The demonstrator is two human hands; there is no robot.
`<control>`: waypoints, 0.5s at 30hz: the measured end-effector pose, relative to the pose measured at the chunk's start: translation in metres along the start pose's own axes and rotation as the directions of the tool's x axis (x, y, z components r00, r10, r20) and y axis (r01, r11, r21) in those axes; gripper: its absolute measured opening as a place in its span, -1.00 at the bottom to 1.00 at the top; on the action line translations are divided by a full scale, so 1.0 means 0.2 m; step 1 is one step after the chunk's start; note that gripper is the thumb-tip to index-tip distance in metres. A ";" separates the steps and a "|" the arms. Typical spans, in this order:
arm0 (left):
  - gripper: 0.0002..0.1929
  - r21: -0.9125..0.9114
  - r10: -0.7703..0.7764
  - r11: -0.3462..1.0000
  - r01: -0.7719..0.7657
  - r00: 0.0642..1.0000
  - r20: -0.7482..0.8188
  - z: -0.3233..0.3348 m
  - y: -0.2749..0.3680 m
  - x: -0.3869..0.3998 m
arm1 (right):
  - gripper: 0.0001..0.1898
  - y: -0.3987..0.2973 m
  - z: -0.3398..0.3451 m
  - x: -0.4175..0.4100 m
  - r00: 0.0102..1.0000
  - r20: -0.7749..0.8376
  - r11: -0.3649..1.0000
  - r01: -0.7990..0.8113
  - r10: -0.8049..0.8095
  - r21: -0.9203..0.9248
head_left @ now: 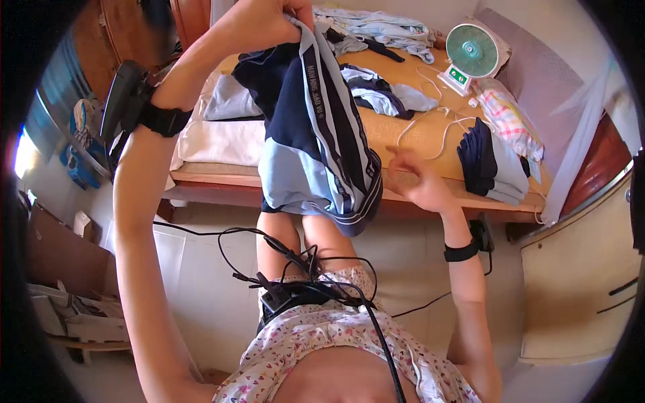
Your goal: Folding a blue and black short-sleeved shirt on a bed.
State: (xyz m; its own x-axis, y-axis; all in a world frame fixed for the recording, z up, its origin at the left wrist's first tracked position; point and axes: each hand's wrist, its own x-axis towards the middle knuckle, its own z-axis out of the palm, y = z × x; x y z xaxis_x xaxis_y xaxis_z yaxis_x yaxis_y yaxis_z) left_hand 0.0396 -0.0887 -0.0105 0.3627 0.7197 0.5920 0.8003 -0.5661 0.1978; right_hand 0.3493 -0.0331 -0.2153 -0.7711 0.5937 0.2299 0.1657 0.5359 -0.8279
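High up at the top of the picture, my left hand (274,22) grips the edge of a black, light blue and grey garment (312,136) with striped, lettered bands. The cloth hangs down from it over the bed's front edge. My right hand (418,181) is just right of the garment's lower part, its fingers spread and a little blurred, not touching the cloth. Behind, on the bed (390,131), lies a loose heap of blue, white and dark clothes (383,93). A folded dark and grey stack (494,166) rests near the front right corner.
A fan with green blades (471,50) stands on the bed, its white cord (443,146) looping over the surface. More clothes (373,30) lie at the back. Folded grey (232,98) and white cloths (221,143) are at left. Black cables (302,262) hang at my waist.
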 end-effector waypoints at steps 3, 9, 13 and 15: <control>-0.86 0.004 0.049 0.999 -0.048 0.997 -0.053 -0.01 0.06 0.02 | -0.72 -0.07 0.05 0.04 0.954 -0.106 0.904 0.226 -0.281 -0.362; -0.92 0.078 -0.097 0.992 0.101 0.994 -0.060 0.03 0.10 0.08 | -0.70 -0.09 0.24 0.10 0.940 -0.155 0.948 0.281 -0.303 -0.146; -0.92 0.178 -0.186 0.963 0.200 0.978 -0.091 0.07 0.05 0.14 | -0.75 -0.01 0.30 0.13 0.920 -0.231 0.938 0.269 -0.318 -0.221; -0.90 0.203 -0.144 0.966 0.162 0.984 -0.100 0.09 0.03 0.15 | -0.80 0.01 0.29 0.13 0.971 -0.234 0.958 -0.115 0.051 -0.265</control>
State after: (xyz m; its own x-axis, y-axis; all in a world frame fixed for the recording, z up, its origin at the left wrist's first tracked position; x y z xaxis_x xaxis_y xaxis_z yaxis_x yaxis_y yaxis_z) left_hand 0.0642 -0.0626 -0.0054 0.1939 0.7502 0.6321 0.9287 -0.3480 0.1282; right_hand 0.2935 -0.0521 -0.2403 -0.5960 0.7446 0.3007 0.4097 0.6040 -0.6836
